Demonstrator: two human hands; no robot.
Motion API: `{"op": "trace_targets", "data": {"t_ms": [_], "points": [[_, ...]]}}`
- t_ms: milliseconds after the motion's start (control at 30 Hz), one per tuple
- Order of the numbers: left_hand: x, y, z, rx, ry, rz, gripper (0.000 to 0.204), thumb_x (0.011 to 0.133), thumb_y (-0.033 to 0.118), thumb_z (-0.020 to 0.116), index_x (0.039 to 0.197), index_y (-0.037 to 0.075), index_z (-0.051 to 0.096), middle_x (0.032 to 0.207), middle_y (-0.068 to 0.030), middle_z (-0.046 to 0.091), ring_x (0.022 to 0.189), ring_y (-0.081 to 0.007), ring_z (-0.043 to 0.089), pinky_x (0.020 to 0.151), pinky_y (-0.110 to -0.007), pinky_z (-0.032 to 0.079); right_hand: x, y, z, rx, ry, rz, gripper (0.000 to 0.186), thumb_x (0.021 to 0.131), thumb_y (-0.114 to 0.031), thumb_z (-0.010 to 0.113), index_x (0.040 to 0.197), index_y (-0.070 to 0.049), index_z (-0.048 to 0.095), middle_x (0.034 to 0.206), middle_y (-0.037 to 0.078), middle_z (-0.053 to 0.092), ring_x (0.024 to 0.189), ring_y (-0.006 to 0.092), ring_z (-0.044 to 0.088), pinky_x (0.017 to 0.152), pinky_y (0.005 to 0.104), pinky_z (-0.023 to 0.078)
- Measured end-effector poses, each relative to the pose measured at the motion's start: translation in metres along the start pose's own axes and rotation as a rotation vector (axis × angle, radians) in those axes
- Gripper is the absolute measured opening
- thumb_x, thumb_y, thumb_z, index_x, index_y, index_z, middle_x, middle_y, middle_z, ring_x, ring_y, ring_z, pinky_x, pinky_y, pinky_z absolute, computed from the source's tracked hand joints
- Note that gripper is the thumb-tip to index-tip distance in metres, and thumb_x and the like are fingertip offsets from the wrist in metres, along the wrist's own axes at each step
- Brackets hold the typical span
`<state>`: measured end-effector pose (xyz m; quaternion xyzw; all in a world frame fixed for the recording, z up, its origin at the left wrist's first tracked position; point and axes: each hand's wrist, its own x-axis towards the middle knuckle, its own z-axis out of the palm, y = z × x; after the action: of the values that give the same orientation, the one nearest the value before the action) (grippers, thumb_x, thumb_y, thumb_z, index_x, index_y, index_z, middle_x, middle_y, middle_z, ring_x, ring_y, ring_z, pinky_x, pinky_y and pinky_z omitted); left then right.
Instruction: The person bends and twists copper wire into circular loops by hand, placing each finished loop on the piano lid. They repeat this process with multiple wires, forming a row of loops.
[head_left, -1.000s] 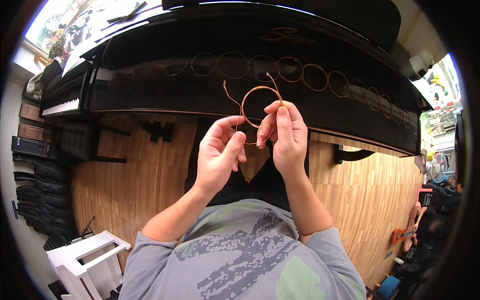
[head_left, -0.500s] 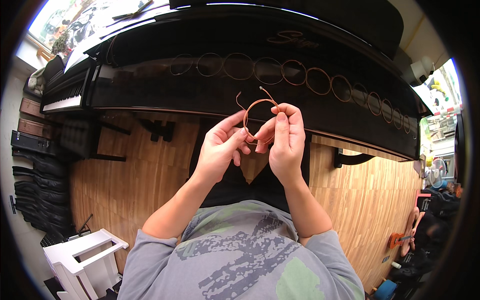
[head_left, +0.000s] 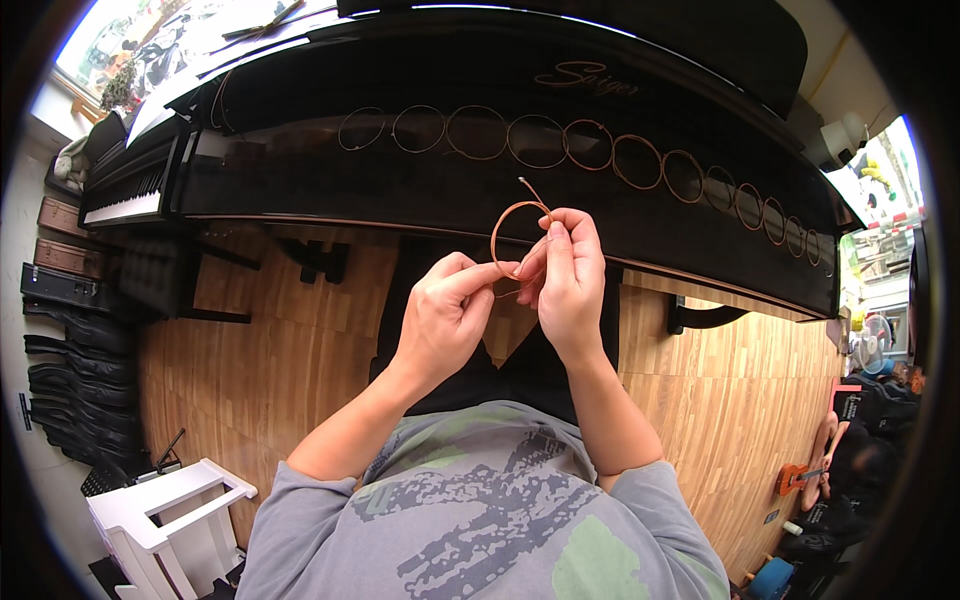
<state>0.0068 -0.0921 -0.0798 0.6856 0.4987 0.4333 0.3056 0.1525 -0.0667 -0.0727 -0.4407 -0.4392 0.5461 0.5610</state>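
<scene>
A coiled copper-coloured wire (head_left: 494, 240), with a small silver tip on the end standing up from the loop, is held in front of me. My right hand (head_left: 566, 285) pinches the coil's right side between thumb and fingers. My left hand (head_left: 443, 312), back upward, has its index finger and thumb closed at the bottom of the loop, close against the right fingertips; the wire there is partly hidden. Beyond both hands, several thin rings of coiled wire (head_left: 636, 186) lie in a row along the glossy black piano (head_left: 420, 190).
A white keyboard (head_left: 124, 206) and black padded bench (head_left: 160, 280) are at left, with black cases (head_left: 75, 370) and a white wooden stand (head_left: 170, 510). At right are a fan (head_left: 875, 338), an orange guitar (head_left: 792, 478) and a person's bare limb (head_left: 822, 460). Wooden floor (head_left: 690, 420) shows below.
My left hand has turned back-upward, its index finger moving down to the bottom of the coil. The loose wire end that rose at left has dropped out of sight; the loop sits lower.
</scene>
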Motion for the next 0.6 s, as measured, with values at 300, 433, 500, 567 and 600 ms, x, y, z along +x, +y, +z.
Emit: {"op": "trace_targets", "data": {"t_ms": [300,433,500,567,600], "points": [[0.006,-0.004,-0.001,-0.561,0.083,-0.262,0.044,0.095,0.005,0.045,0.138,0.001,0.036,0.093,-0.0097,0.064,0.070,-0.0066,0.058,0.047,-0.015,0.045,-0.002,0.007,0.000,-0.353,0.023,-0.079,0.013,0.097,-0.012,0.045,0.100,-0.003,0.053,0.059,0.005,0.056,0.049,0.0092,0.053,0.045,0.0257,0.041],[0.007,-0.004,-0.004,-0.766,0.073,-0.276,0.045,0.095,0.006,0.048,0.137,0.002,0.035,0.095,-0.0109,0.065,0.075,-0.0084,0.061,0.053,-0.018,0.050,-0.004,0.009,0.002,-0.637,0.074,-0.286,0.008,0.092,-0.006,0.052,0.098,-0.003,0.056,0.058,0.007,0.057,0.047,0.0162,0.057,0.045,0.0296,0.042],[0.008,-0.001,-0.005,-0.721,0.080,-0.268,0.044,0.094,0.006,0.051,0.136,0.002,0.036,0.094,-0.0105,0.066,0.076,-0.0092,0.062,0.057,-0.019,0.051,-0.004,0.009,0.004,-0.685,0.079,-0.352,0.008,0.090,-0.005,0.054,0.097,-0.003,0.057,0.059,0.009,0.058,0.047,0.0194,0.059,0.045,0.0302,0.043],[0.012,0.002,-0.003,-0.529,0.112,-0.250,0.043,0.092,0.005,0.053,0.133,0.001,0.039,0.092,-0.0095,0.066,0.076,-0.0099,0.063,0.059,-0.020,0.052,-0.004,0.009,0.004,-0.701,0.077,-0.386,0.009,0.089,-0.003,0.055,0.098,-0.003,0.057,0.062,0.010,0.060,0.050,0.0202,0.061,0.046,0.0296,0.044],[0.013,-0.001,-0.003,-0.537,0.142,-0.244,0.040,0.091,0.005,0.057,0.129,0.001,0.044,0.092,-0.0091,0.067,0.078,-0.0109,0.065,0.062,-0.020,0.052,-0.004,0.010,0.004,-0.683,0.082,-0.401,0.009,0.089,-0.003,0.055,0.098,-0.003,0.057,0.063,0.010,0.061,0.051,0.0200,0.061,0.046,0.0293,0.044]]}}
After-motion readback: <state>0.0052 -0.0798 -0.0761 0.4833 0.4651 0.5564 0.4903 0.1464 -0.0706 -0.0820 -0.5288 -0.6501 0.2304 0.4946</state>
